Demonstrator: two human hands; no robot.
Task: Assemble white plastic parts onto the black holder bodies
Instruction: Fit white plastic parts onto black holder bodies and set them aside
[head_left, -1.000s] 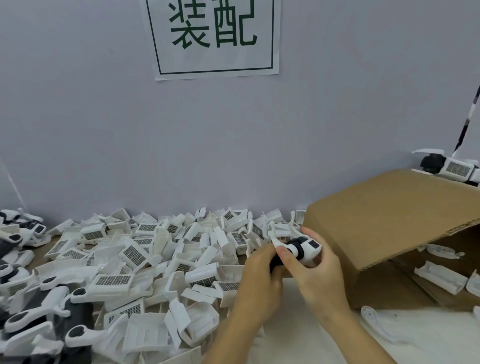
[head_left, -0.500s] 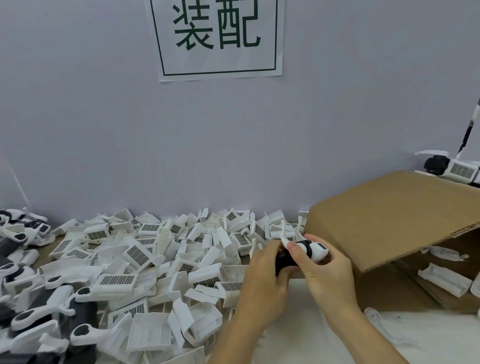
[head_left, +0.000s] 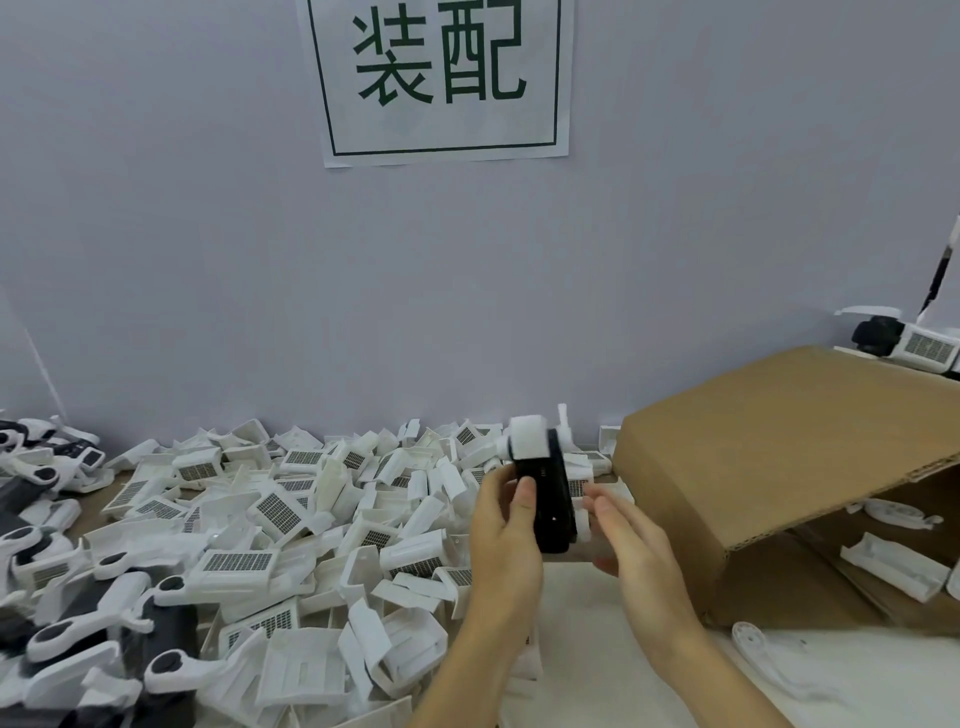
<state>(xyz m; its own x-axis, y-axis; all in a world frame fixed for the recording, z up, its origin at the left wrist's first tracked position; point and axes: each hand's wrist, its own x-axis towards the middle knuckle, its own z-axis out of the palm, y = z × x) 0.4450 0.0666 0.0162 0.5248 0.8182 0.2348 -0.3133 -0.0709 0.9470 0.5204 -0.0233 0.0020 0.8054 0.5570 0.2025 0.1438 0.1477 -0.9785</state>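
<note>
My left hand (head_left: 506, 540) grips a black holder body (head_left: 553, 512) and holds it upright above the table, thumb across its front. A white plastic part (head_left: 529, 437) sits on the holder's top end. Just to the right of the holder, my right hand (head_left: 636, 553) has straight, spread fingers and holds nothing; whether it touches the holder I cannot tell. A big heap of loose white plastic parts (head_left: 291, 519) covers the table to the left of my hands.
An open cardboard box (head_left: 779, 447) lies on its side at the right with white pieces inside. Assembled black-and-white holders (head_left: 78, 623) are piled at the far left. One white arm piece (head_left: 769, 660) lies on the table near the box. A wall stands close behind.
The holder lay level between both hands; now my left hand alone holds it upright and higher. My right hand has let go and opened beside it.
</note>
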